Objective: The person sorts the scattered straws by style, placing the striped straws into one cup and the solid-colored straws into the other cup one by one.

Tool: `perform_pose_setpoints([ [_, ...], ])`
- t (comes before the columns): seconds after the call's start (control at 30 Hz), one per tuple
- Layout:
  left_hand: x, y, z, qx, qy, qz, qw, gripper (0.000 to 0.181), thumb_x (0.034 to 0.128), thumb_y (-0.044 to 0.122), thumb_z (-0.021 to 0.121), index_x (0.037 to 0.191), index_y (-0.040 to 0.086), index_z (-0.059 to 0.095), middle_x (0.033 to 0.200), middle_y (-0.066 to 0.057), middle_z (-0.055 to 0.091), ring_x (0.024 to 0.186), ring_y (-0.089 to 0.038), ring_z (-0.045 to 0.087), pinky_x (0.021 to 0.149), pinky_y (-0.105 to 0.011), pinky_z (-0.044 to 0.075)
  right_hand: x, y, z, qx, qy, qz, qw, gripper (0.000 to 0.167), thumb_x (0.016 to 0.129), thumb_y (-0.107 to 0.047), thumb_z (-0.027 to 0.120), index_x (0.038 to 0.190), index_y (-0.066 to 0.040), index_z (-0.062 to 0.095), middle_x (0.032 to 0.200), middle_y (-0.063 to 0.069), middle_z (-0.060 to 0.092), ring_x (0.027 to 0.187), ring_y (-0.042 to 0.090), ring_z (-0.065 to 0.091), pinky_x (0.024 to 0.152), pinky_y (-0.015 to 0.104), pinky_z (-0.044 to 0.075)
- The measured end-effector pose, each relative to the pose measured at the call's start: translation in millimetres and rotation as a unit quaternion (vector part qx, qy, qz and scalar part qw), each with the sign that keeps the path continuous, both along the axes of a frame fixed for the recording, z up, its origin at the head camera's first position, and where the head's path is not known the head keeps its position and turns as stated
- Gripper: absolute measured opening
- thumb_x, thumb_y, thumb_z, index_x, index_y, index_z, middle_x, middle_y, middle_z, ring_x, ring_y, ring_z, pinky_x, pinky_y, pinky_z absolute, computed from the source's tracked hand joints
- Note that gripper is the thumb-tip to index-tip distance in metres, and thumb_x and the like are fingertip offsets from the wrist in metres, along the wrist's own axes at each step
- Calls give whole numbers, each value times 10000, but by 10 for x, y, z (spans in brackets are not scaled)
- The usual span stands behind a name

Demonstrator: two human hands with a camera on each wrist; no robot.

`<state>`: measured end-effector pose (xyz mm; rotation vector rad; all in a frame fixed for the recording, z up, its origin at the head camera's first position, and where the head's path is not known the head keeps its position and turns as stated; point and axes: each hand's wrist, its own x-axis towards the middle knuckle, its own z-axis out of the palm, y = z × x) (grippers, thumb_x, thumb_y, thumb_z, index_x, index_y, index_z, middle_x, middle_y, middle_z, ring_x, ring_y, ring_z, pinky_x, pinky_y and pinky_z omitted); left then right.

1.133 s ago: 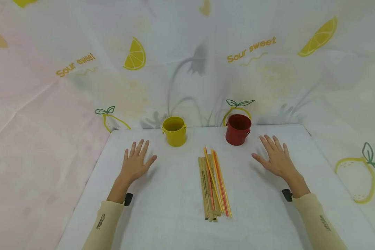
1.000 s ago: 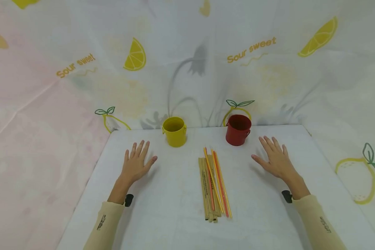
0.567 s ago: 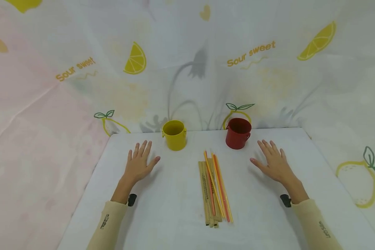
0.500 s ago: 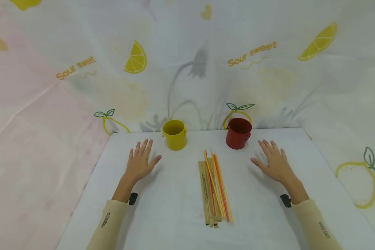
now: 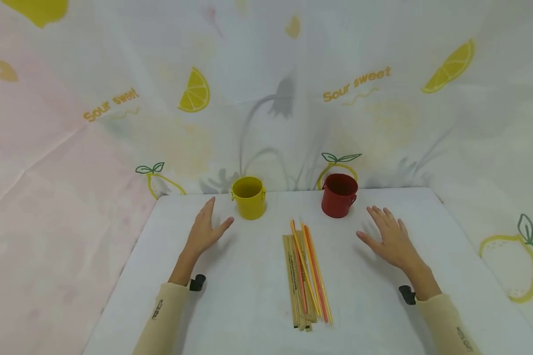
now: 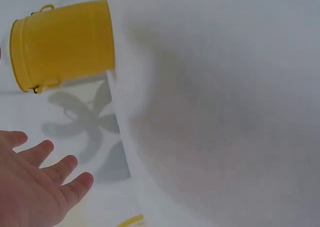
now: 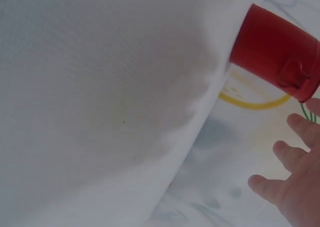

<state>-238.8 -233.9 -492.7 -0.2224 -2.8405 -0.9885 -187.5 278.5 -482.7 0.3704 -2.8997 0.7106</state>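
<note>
- On the white table (image 5: 248,281), head view: I read a yellow bucket (image 5: 250,206) and a red bucket (image 5: 335,205), both upright near the far edge, well apart, with the red one to the right.
- Head view, centre: straws (image 5: 315,271) in yellow and orange-red lie lengthwise, partly on top of brown paper wrappers (image 5: 290,276) with dark print. This bundle sits between the hands, nearer the person than the buckets.
- Head view, left hand (image 5: 203,230): fingers extended, thumb set apart from them. I place it near the yellow bucket, clear of contact, with its shadow on the table alongside.
- Head view, right hand (image 5: 393,241): back of the hand upward, fingers straight and slightly spread, thumb apart. Nearest item: the red bucket, ahead and to the left, not touched.
- Head view, rear: a cloth (image 5: 368,128) with lemon prints hangs behind the table.
- Left wrist view: I get the yellow bucket sideways at upper left; below it, four left fingertips stand apart from each other and from the bucket.
- Right wrist view: I get the red bucket tilted at upper right, its wire handle visible; the right fingers, extended and separated, enter below it.
</note>
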Motion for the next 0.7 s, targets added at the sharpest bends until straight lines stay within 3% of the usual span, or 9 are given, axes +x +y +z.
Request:
perform_pose_setpoints([
  [0.13, -83, 55, 10, 704, -2, 83, 9975, 1034, 860, 598, 670, 1583, 87, 135, 1609, -171, 185, 1455, -382, 191, 1128, -609, 194, 13, -28, -7, -35, 26, 7, 10000, 822, 928, -505, 620, 1545, -74, 289, 1535, 264, 298, 1435, 466, 135, 1053, 752, 73],
  [0.4, -284, 191, -8, 1756, -154, 231, 9841, 1053, 817, 507, 771, 1591, 173, 141, 1617, -97, 195, 1462, -329, 195, 1118, -625, 207, 30, -46, -13, -59, 85, 31, 9999, 806, 925, -499, 630, 1533, -72, 316, 1532, 246, 318, 1429, 457, 163, 1060, 742, 92],
  [0.7, -454, 324, -100, 2763, -405, 147, 9601, 1012, 822, 379, 807, 1585, 184, 172, 1603, -105, 230, 1444, -363, 210, 1112, -628, 217, 58, -63, -43, -177, 58, -25, 9998, 792, 924, -473, 645, 1521, -55, 334, 1520, 250, 339, 1414, 471, 186, 1053, 744, 121],
])
